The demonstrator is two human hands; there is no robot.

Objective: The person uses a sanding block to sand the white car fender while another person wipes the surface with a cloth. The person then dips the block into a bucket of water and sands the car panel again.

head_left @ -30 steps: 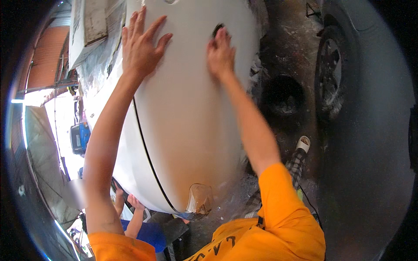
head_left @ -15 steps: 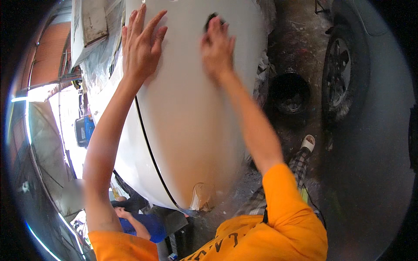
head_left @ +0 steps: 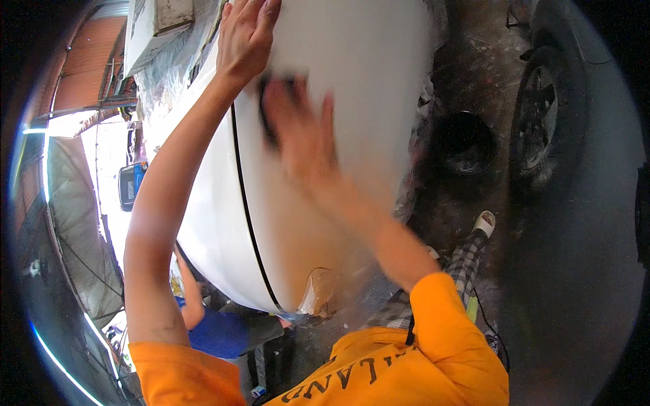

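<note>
A large white curved car body panel [head_left: 365, 81] fills the middle of the view, with a thin black seam line [head_left: 245, 203] running down it. My left hand [head_left: 245, 37] lies flat on the panel near its top, fingers spread. My right hand [head_left: 301, 132] is blurred with motion and presses a small dark pad [head_left: 274, 98] against the panel just right of the seam. Both arms reach up from orange sleeves at the lower edge.
A dark car with its wheel [head_left: 538, 125] stands at the right. A black bucket [head_left: 464, 142] sits on the wet dark floor. Another person in blue [head_left: 223, 331] crouches under the panel at lower left. Taped plastic [head_left: 318, 294] hangs at the panel's bottom edge.
My right hand with the dark pad has slid down and left across the panel toward the seam. My left hand stays flat near the top; the view has moved closer.
</note>
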